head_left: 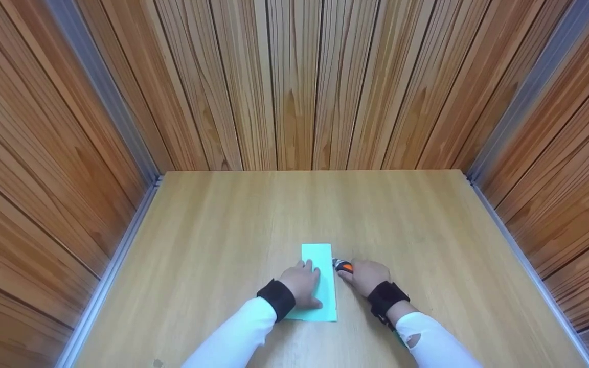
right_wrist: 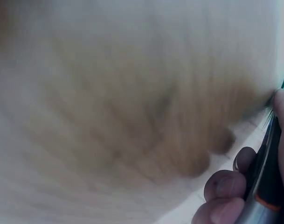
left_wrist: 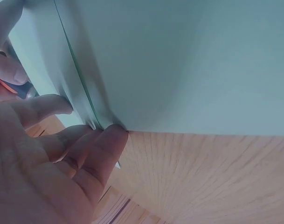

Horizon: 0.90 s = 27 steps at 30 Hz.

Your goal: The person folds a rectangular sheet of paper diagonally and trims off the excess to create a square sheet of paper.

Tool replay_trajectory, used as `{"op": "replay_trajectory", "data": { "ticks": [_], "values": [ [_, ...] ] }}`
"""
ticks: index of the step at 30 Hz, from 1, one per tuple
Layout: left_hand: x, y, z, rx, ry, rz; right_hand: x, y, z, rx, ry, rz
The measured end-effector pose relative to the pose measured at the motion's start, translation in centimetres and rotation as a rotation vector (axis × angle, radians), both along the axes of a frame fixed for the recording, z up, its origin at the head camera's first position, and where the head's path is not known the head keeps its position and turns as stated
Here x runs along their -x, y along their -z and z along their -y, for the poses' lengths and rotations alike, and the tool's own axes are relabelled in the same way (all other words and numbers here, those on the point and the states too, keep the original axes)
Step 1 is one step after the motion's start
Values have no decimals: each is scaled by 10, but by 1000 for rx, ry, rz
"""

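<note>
A light green sheet of paper (head_left: pixel 326 286) lies lengthwise on the table in front of me. My left hand (head_left: pixel 302 285) presses on it with spread fingers, the thumb near its lower part. In the left wrist view, the fingertips (left_wrist: pixel 114 135) rest along the paper, where a narrow slit or layer edge (left_wrist: pixel 79 70) runs beside them. My right hand (head_left: pixel 370 276) grips a black and orange utility knife (head_left: pixel 344 266), its tip right at the paper's right edge. The right wrist view shows fingers curled round the knife handle (right_wrist: pixel 265 186).
The wooden table (head_left: pixel 212 230) spreads out around the paper. Wood-panelled walls (head_left: pixel 294 87) stand at the back and both sides, with metal rails (head_left: pixel 115 266) along the side edges. A small grey mark (head_left: pixel 158 363) is at the front left.
</note>
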State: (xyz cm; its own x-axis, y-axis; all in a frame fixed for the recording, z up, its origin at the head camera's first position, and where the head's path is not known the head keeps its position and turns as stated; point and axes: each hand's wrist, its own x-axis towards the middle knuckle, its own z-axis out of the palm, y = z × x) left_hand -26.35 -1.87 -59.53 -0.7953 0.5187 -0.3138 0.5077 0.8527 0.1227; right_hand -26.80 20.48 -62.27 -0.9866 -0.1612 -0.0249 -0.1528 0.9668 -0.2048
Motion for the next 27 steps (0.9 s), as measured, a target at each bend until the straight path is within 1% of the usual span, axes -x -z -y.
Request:
{"op": "replay_trajectory", "data": {
  "ticks": [7, 11, 15, 22, 27],
  "values": [
    [0, 0, 0, -3, 4, -14, 3, 0, -3, 8, 27, 28],
    [0, -1, 0, 1, 6, -18, 4, 1, -1, 22, 10, -1],
    [1, 0, 0, 0, 11, -23, 7, 3, -1, 11, 1, -27],
    [0, -1, 0, 6, 15, -20, 7, 4, -5, 4, 33, 15],
    [1, -1, 0, 14, 9, -6, 10, 3, 0, 1, 31, 15]
  ]
}}
